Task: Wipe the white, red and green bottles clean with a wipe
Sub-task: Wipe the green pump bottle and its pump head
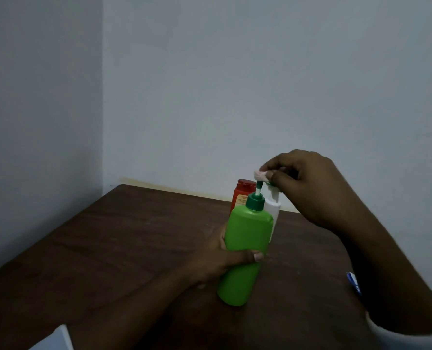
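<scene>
A green pump bottle (245, 248) stands tilted on the brown table (124, 238). My left hand (217, 261) grips its body from the left, thumb across the front. My right hand (308, 188) pinches a small crumpled wipe (260, 175) against the bottle's pump head. Behind the green bottle stands a red bottle (240, 193) with a red cap. To its right a white bottle (273, 210) is mostly hidden by the green one.
The table sits in a corner between two pale walls (210, 84). A blue and white packet (353, 282) peeks out at the right behind my right forearm. A pale object (55, 341) shows at the bottom left edge.
</scene>
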The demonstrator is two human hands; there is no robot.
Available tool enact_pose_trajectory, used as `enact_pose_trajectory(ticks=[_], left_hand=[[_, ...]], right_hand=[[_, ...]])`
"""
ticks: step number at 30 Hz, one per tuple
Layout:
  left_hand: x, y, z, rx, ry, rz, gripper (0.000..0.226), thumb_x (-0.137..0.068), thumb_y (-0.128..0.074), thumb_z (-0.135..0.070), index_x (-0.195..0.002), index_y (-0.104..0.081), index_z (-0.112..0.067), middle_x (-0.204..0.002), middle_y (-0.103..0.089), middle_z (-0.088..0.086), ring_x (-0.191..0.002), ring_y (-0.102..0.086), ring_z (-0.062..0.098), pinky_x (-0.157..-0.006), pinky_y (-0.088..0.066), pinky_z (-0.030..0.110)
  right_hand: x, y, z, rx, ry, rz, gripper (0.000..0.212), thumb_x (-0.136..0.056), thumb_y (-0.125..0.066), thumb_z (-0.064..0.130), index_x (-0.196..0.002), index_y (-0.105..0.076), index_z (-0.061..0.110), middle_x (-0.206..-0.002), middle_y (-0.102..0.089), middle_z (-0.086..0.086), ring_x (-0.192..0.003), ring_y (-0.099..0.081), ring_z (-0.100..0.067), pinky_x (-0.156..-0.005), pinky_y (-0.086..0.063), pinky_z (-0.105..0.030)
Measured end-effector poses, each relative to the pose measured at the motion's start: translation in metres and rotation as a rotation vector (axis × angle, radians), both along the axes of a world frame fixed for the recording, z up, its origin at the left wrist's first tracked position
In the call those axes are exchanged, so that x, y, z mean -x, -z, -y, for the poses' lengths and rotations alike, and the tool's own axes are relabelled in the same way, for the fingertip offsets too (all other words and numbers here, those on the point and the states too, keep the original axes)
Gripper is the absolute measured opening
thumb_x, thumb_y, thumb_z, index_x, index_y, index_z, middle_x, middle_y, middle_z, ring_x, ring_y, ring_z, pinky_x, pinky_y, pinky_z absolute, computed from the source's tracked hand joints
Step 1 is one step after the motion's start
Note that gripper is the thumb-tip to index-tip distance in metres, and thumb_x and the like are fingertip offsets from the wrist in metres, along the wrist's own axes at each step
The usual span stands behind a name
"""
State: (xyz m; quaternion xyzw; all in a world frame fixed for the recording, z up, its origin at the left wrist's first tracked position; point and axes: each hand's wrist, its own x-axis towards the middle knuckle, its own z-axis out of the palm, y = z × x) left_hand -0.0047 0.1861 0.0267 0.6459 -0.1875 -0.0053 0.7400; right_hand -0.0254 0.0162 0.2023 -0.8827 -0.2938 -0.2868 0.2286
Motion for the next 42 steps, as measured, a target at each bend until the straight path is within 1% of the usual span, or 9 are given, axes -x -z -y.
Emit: enact_pose_trajectory(ticks=[3,8,17,22,26,30,35,39,42], left_hand=[[-0.001,0.002,0.004,0.007,-0.007,0.001,0.061,-0.075,-0.088,-0.019,-0.128,-0.061,-0.030,-0.121,-0.075,0.000,-0.112,-0.072,0.021,-0.089,-0.061,0.037],[0.000,0.001,0.009,-0.013,0.008,0.004,0.060,-0.074,-0.090,-0.024,-0.126,-0.062,-0.035,-0.122,-0.075,0.000,-0.112,-0.072,0.020,-0.088,-0.061,0.036],[-0.002,0.001,0.002,0.009,-0.011,0.001,0.061,-0.078,-0.087,-0.016,-0.129,-0.058,-0.031,-0.121,-0.075,-0.002,-0.112,-0.072,0.019,-0.088,-0.060,0.035],[-0.001,0.000,0.009,-0.004,0.007,-0.003,0.064,-0.074,-0.088,-0.021,-0.130,-0.058,-0.030,-0.120,-0.075,-0.003,-0.112,-0.072,0.018,-0.089,-0.061,0.036],[-0.002,-0.001,0.004,0.002,0.000,-0.002,0.064,-0.071,-0.090,-0.025,-0.127,-0.059,-0.034,-0.119,-0.076,-0.004,-0.111,-0.072,0.017,-0.087,-0.061,0.034],[-0.001,0.001,0.004,0.002,0.013,0.004,0.057,-0.073,-0.090,-0.023,-0.119,-0.062,-0.041,-0.118,-0.076,-0.006,-0.110,-0.073,0.015,-0.082,-0.061,0.028],[0.000,0.007,0.005,0.007,0.013,0.000,0.053,-0.074,-0.090,-0.022,-0.114,-0.067,-0.047,-0.119,-0.076,-0.003,-0.112,-0.072,0.018,-0.087,-0.060,0.034],[-0.002,0.003,0.010,0.024,0.014,0.029,0.048,-0.077,-0.089,-0.019,-0.114,-0.070,-0.044,-0.117,-0.076,0.000,-0.109,-0.073,0.019,-0.085,-0.060,0.033],[-0.001,0.003,0.010,0.012,0.001,0.025,0.049,-0.076,-0.090,-0.022,-0.113,-0.069,-0.045,-0.117,-0.076,0.000,-0.109,-0.073,0.020,-0.086,-0.060,0.034]], right_hand=[[-0.004,-0.002,-0.009,0.007,-0.008,-0.060,0.019,-0.097,-0.059,0.022,-0.102,-0.077,0.024,-0.088,-0.068,0.015,-0.080,-0.060,0.003,-0.063,-0.039,-0.007],[0.005,0.000,0.019,-0.061,-0.055,-0.105,0.016,-0.096,-0.061,0.022,-0.096,-0.075,0.029,-0.085,-0.074,0.015,-0.077,-0.067,0.001,-0.074,-0.056,-0.032],[-0.002,-0.002,-0.004,-0.093,-0.088,-0.132,0.020,-0.095,-0.058,0.017,-0.098,-0.076,0.025,-0.083,-0.071,0.017,-0.080,-0.066,0.000,-0.071,-0.051,-0.026],[0.004,0.007,0.013,-0.156,-0.113,-0.142,0.013,-0.096,-0.062,0.028,-0.095,-0.075,0.030,-0.088,-0.073,0.013,-0.082,-0.068,-0.006,-0.079,-0.057,-0.042],[0.009,0.016,0.030,-0.165,-0.162,-0.113,0.018,-0.092,-0.064,0.017,-0.092,-0.072,0.033,-0.085,-0.074,0.010,-0.074,-0.070,-0.010,-0.072,-0.058,-0.044],[-0.004,0.028,0.042,-0.445,-0.217,-0.190,0.016,-0.090,-0.065,0.009,-0.092,-0.075,0.023,-0.087,-0.076,0.002,-0.077,-0.073,-0.017,-0.070,-0.062,-0.039],[-0.020,0.072,0.014,-0.797,-0.251,-0.337,0.005,-0.091,-0.070,0.011,-0.092,-0.073,0.015,-0.088,-0.076,-0.007,-0.080,-0.072,-0.021,-0.073,-0.060,-0.039],[-0.024,0.084,-0.008,-1.090,-0.500,-0.515,0.020,-0.093,-0.063,0.004,-0.088,-0.078,0.017,-0.091,-0.077,-0.005,-0.079,-0.072,-0.012,-0.068,-0.057,-0.024],[-0.027,0.085,-0.006,-1.232,-0.676,-0.644,0.020,-0.090,-0.061,0.005,-0.106,-0.074,0.003,-0.103,-0.076,-0.012,-0.089,-0.073,-0.016,-0.073,-0.058,-0.024]])
